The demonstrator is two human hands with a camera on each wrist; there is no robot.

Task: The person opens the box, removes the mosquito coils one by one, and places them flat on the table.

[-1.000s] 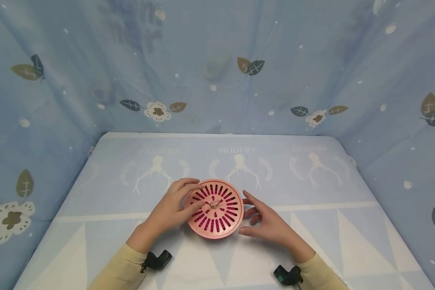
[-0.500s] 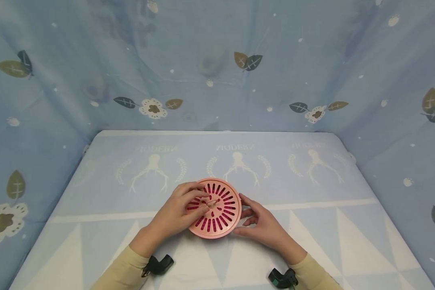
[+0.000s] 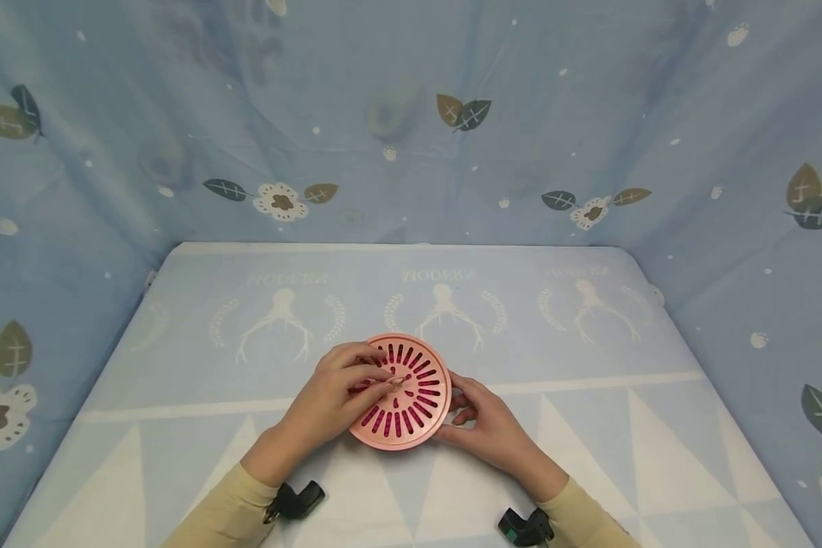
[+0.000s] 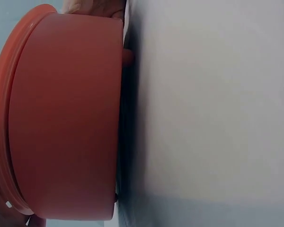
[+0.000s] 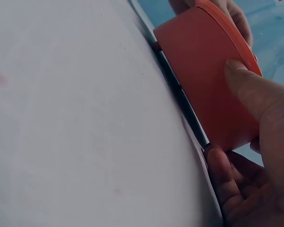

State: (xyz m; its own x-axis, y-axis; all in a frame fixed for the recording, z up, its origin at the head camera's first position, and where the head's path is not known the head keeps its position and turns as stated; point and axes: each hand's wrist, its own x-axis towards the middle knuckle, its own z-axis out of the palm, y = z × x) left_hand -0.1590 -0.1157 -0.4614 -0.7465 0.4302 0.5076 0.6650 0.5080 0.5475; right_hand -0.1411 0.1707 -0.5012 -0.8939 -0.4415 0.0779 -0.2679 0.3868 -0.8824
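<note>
A round pink box (image 4: 66,113) stands on short feet on the cloth. Its lid (image 3: 421,415) has radiating slots and a small cord loop at the centre. My left hand (image 3: 329,392) reaches over the lid's left side, and its thumb and fingertip pinch the cord loop. From the right, my right hand (image 3: 493,430) holds the box. In the right wrist view, the right thumb (image 5: 251,92) presses the side wall while a finger touches the bottom edge. The inside of the box shows only as dark magenta through the slots.
A patterned blue and white cloth (image 3: 589,426) covers the table. Blue fabric walls (image 3: 356,99) with leaf and flower prints enclose the back and both sides. A black camera mount sits on each wrist, such as the left mount (image 3: 297,501).
My left thumb and fingers have come together on the cord loop. My right hand has moved left, from beside the box to contact with its side. The head view has shifted slightly.
</note>
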